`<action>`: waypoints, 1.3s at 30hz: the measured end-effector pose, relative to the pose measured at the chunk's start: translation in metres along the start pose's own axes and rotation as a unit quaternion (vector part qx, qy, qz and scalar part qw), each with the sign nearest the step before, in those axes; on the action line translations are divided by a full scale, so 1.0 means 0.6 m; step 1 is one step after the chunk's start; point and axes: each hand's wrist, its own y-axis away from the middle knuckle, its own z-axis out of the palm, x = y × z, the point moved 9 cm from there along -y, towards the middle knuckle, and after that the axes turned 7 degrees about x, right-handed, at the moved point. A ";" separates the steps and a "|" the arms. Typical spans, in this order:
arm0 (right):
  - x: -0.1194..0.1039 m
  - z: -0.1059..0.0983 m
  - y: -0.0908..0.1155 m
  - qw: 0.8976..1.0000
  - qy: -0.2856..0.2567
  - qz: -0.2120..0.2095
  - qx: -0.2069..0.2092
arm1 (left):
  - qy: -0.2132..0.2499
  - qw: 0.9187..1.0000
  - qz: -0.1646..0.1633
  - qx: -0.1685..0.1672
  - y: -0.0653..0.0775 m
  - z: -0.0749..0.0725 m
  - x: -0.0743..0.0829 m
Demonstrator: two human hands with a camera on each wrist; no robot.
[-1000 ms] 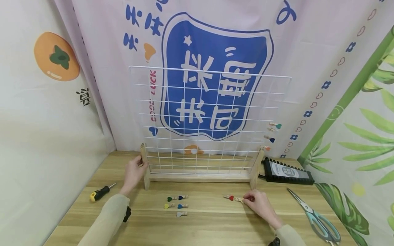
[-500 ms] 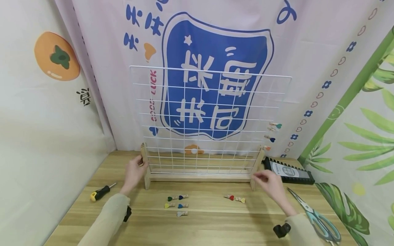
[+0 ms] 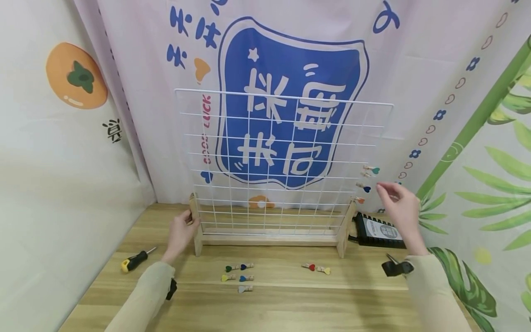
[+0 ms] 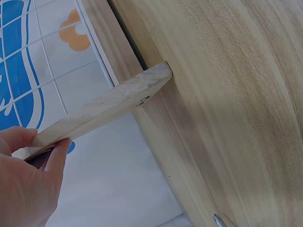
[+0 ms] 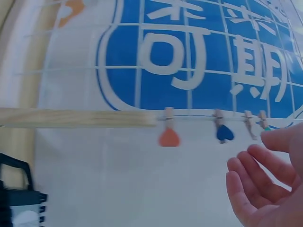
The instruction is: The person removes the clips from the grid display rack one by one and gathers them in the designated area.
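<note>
In the head view, my left hand (image 3: 182, 230) grips the left wooden upright (image 3: 194, 203) of a stand that bears a white wire grid (image 3: 282, 98). The left wrist view has the thumb and fingers on either side of this upright (image 4: 104, 106). Raised at the grid's right side, my right hand (image 3: 400, 207) has relaxed, slightly bent fingers, and nothing shows between them. Beside it, several small heart clothespins are clipped along the grid's right edge: a green one (image 3: 375, 170), a dark blue one (image 5: 224, 132) and an orange one (image 5: 169, 137) among them.
More heart clothespins lie on the table: a red one (image 3: 311, 266) and a yellow one (image 3: 327, 270) at right, several at left, including a grey one (image 3: 242, 289). A screwdriver (image 3: 133, 262) lies far left. A black case (image 3: 381, 230) stands right; scissors are mostly hidden behind the right forearm.
My right hand has left the yellow clothespin on the table and risen to the right, up beside the clothespins on the grid. The left hand stays on the upright.
</note>
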 end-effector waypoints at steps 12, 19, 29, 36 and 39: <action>-0.013 0.006 -0.050 0.999 0.012 0.033 -0.008 | 0.003 1.000 0.003 -0.004 0.001 0.001 0.000; -0.013 0.007 -0.058 1.000 -0.007 0.027 0.002 | 0.001 1.000 -0.002 -0.010 0.000 0.002 -0.001; -0.009 0.000 -0.059 0.999 -0.022 0.032 0.015 | -0.002 1.000 -0.006 -0.007 0.001 0.000 0.001; -0.009 -0.003 -0.058 0.998 -0.029 0.042 0.024 | 0.004 1.000 -0.004 -0.003 0.002 -0.003 0.003; -0.010 -0.005 -0.057 0.998 -0.035 0.040 0.037 | 0.002 1.000 0.000 0.000 0.003 -0.003 0.004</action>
